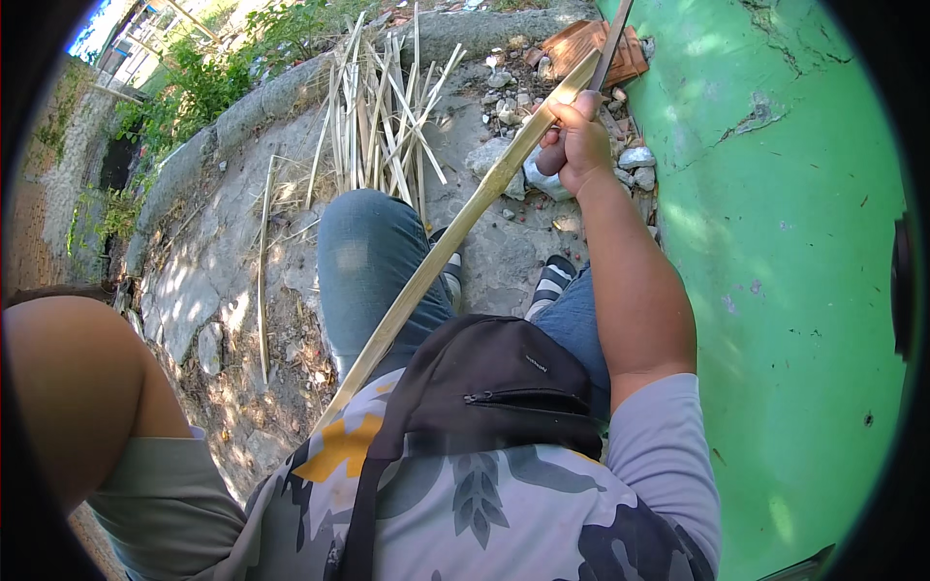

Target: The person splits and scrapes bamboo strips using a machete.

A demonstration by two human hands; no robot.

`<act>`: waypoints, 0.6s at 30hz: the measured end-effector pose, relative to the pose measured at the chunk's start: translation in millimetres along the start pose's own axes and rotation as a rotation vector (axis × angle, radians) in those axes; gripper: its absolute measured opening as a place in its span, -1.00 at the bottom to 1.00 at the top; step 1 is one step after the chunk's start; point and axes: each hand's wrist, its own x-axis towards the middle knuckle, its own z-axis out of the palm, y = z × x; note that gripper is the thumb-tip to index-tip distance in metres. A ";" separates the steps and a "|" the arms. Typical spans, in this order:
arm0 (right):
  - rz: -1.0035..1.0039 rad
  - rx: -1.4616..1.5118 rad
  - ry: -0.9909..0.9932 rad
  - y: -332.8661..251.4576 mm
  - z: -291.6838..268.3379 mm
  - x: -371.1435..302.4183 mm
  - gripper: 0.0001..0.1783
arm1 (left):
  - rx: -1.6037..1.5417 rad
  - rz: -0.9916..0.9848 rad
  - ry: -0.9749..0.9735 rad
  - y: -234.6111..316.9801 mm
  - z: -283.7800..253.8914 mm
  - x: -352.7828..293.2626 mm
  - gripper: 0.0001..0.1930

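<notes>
My right hand (587,150) is closed round the brown handle of a large knife (612,44). Its blade points up toward the top edge of the view. Against those fingers lies a long pale split bamboo strip (455,228), slanting down across my left knee to my waist. The blade is beside the far end of the strip; whether they touch, I cannot tell. Only my bent left arm (82,387) shows at the left edge; my left hand is out of the picture, so its hold is hidden.
A pile of cut bamboo strips (373,116) lies ahead on the ground, one loose strip (264,271) left of it. Rubble stones (494,155) and broken orange tiles (581,48) lie by the green wall (785,290) on my right. A black bag (494,378) rests on my lap.
</notes>
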 end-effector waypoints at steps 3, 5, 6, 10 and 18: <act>0.015 0.011 -0.008 2.1 0.9 -1.4 -0.76 | 0.002 0.000 0.009 -1.3 -1.4 -1.2 -0.34; 0.016 -0.012 -0.017 1.2 -2.5 -1.1 -0.75 | -0.004 -0.005 0.012 -0.2 2.2 -2.4 -0.33; 0.012 -0.014 -0.016 3.2 -0.9 0.3 -0.75 | -0.001 -0.002 0.011 -1.9 1.2 -2.8 -0.33; 0.016 0.026 -0.003 4.5 1.8 0.0 -0.75 | 0.010 -0.001 0.018 0.3 -1.4 4.7 -0.32; 0.020 0.055 0.027 4.8 1.7 1.9 -0.80 | -0.011 0.006 0.050 -7.9 3.5 0.9 -0.29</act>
